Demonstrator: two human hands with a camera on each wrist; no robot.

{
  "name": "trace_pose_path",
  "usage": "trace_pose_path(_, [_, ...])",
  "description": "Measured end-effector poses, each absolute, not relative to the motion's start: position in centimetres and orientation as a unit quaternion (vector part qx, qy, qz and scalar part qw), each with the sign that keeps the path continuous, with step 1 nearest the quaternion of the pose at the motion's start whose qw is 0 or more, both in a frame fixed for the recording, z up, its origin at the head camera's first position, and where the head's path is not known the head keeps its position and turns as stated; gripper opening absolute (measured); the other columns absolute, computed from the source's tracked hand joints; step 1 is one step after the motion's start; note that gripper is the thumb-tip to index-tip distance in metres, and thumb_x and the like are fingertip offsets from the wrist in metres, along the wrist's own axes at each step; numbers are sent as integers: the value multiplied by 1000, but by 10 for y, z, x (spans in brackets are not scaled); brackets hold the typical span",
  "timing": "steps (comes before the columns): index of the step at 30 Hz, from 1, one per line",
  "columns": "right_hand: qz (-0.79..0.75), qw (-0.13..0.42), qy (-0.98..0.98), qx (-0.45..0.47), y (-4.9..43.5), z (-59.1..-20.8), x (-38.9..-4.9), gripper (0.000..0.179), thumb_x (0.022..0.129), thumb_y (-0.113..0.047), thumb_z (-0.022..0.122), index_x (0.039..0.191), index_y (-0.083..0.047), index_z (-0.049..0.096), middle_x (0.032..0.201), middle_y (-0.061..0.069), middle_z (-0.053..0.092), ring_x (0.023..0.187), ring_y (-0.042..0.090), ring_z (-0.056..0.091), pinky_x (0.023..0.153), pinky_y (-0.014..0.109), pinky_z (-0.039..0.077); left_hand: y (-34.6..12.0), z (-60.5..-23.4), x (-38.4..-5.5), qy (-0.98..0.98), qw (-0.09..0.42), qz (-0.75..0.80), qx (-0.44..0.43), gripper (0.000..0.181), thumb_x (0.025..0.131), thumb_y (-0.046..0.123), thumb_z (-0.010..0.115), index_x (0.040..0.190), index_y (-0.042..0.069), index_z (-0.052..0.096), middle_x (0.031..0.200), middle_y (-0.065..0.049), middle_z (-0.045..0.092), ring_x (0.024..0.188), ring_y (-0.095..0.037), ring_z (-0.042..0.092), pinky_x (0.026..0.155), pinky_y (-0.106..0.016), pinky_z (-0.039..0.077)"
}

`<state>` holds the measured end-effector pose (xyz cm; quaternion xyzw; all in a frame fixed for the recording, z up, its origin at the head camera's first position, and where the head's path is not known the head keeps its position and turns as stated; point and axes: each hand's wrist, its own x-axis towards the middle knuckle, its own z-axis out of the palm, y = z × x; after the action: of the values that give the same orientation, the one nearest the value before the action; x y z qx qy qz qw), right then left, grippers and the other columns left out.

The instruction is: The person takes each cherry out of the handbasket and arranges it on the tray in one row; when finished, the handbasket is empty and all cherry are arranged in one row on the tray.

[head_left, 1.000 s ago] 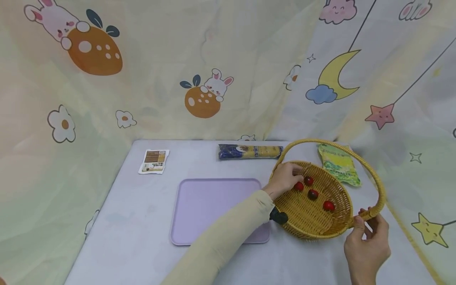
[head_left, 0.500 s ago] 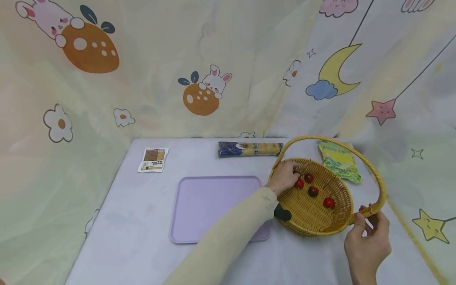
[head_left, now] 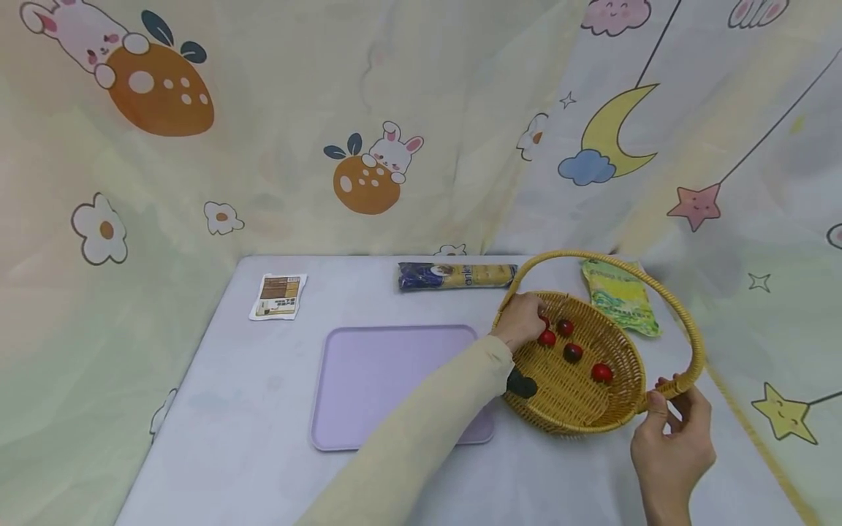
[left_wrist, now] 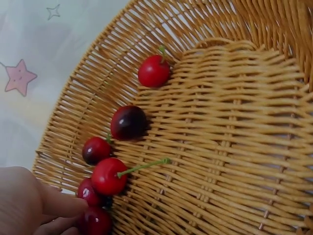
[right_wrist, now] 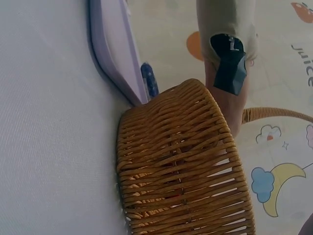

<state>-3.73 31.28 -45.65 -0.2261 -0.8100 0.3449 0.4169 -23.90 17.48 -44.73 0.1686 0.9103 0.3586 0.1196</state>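
Observation:
A wicker basket [head_left: 585,420] with an arched handle [head_left: 618,261] stands at the right of the table, several red and dark cherries [head_left: 601,373] inside. My left hand [head_left: 522,320] reaches over its left rim. In the left wrist view, the thumb and fingers of that hand [left_wrist: 29,205] pinch at a cherry [left_wrist: 95,221] in the cluster by the basket wall. A bright red cherry [left_wrist: 108,176] with a green stem lies just beside it. My right hand [head_left: 674,442] grips the basket's right edge at the foot of the handle, thumb on the near side.
A lilac tray [head_left: 318,416] lies left of the basket, partly under the left sleeve [head_left: 421,427]. Along the back are a long blue and yellow packet [head_left: 458,276] and a green-yellow bag [head_left: 621,296] behind the basket. A small white sachet [head_left: 278,296] lies far left.
My left hand has moved slightly deeper into the basket, its fingers closing down among the cherries. My right hand keeps its grip on the basket, and the head view has shifted slightly.

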Motion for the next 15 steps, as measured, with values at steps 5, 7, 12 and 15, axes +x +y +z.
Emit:
trace_pose_path(5, [343,414,-812,-227,312,-456,-38,37,105,-9,61,142,-5,58,127,16,69,111,-16,53,92,1,45,175,-449,-241,923,117,317,184,27,97,7,67,123,12,75,118,2,75,98,-7,65,78,-20,52])
trace_pose_path(7, [339,413,-814,-229,312,-456,-38,37,106,-10,60,142,-5,57,127,16,69,111,-16,52,92,1,45,175,-449,-242,926,116,297,200,16,97,5,67,111,8,74,107,-1,73,87,-10,59,70,-21,47])
trace_pose_path(12, [344,416,-811,-227,312,-456,-38,37,105,-8,61,142,-5,58,126,16,69,111,-16,53,92,1,45,174,-450,-243,932,106,261,228,20,97,1,66,81,10,59,81,2,57,75,-11,47,61,-21,38])
trace_pose_path(15, [344,417,-810,-226,312,-456,-37,37,105,-7,61,142,-5,58,126,17,69,111,-16,53,92,1,46,172,-449,-242,931,97,263,234,29,97,0,66,73,11,54,74,3,49,71,-11,44,59,-20,35])
